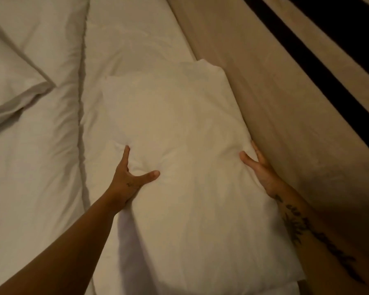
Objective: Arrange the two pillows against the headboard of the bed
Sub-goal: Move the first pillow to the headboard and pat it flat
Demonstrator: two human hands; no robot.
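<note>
A white pillow [179, 145] lies on the bed with its right long edge along the beige padded headboard [285, 92]. My left hand [130, 179] grips its left edge, thumb on top and fingers tucked under the cloth. My right hand [260, 167] holds the right edge, wedged between pillow and headboard. Under the pillow's near end a second white cushion edge [264, 289] shows; whether it is the other pillow I cannot tell.
A white sheet [126, 39] covers the mattress. A folded white duvet [19, 81] with a turned-back corner lies at the left, split from the sheet by a seam. A dark stripe [307, 60] runs along the headboard.
</note>
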